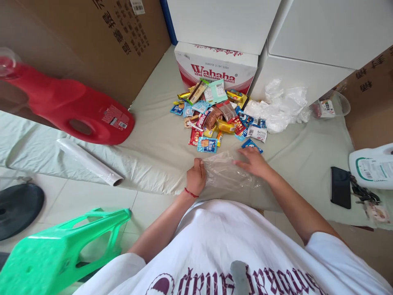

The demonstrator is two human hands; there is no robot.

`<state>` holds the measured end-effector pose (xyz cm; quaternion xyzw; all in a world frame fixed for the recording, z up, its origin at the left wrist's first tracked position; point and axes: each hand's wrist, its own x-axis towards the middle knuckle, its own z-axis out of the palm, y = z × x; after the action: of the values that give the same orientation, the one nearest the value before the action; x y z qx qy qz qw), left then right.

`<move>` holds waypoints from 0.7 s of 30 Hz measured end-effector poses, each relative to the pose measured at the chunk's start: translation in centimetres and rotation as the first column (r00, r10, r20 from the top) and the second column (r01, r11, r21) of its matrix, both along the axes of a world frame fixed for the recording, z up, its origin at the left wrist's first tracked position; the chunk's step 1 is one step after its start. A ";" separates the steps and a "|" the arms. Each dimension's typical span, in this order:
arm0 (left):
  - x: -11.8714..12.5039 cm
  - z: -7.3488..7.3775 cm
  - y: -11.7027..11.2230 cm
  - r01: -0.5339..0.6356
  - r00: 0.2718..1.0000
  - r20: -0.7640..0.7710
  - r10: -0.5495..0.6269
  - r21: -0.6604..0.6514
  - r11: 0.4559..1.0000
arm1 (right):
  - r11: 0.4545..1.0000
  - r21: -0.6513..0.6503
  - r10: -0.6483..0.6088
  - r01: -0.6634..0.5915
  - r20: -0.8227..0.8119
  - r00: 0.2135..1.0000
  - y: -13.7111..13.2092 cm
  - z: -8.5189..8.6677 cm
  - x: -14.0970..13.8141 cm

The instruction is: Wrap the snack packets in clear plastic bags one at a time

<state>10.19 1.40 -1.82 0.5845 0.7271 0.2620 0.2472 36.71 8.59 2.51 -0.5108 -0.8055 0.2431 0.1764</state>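
My left hand [196, 177], with a red cord round its wrist, is closed on the edge of a clear plastic bag [229, 174]. The bag lies flattened at the front of the cloth-covered surface [159, 153]. My right hand [254, 162] has its fingers apart over the bag's right side, close to a dark blue snack packet [252, 145]. Whether those fingertips touch the packet or the bag I cannot tell. Beyond both hands spreads a heap of small wrapped snacks [211, 114], with a light blue packet [206, 144] at its near edge.
A Wahaba-style printed carton [216, 67] stands behind the heap, crumpled clear bags [282, 108] to its right. At left lie a red jug [76, 104] and a plastic roll [89, 162]; a green stool [64, 250] is below. A phone [340, 187] and white bottle [373, 166] are at right.
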 end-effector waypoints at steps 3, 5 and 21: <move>-0.1 -0.5 -0.5 0.001 0.999 -0.041 -0.001 0.009 1.000 | 0.972 -0.153 0.167 -0.176 -0.073 0.983 3.9 -0.5 -2.6; -0.1 -0.8 -0.7 0.003 0.998 -0.063 -0.003 0.007 1.000 | 0.968 -0.148 0.170 -0.200 -0.192 0.967 5.7 -0.1 -3.5; -1.8 -2.0 -2.1 0.578 0.795 -0.324 -0.513 0.151 0.802 | 0.990 -0.083 0.136 -0.117 0.280 0.950 10.5 -0.8 -10.3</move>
<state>8.37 -0.67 -3.79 0.8257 0.5148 0.1842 0.1391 26.44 19.09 1.74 -0.4935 -0.8450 0.2043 0.0259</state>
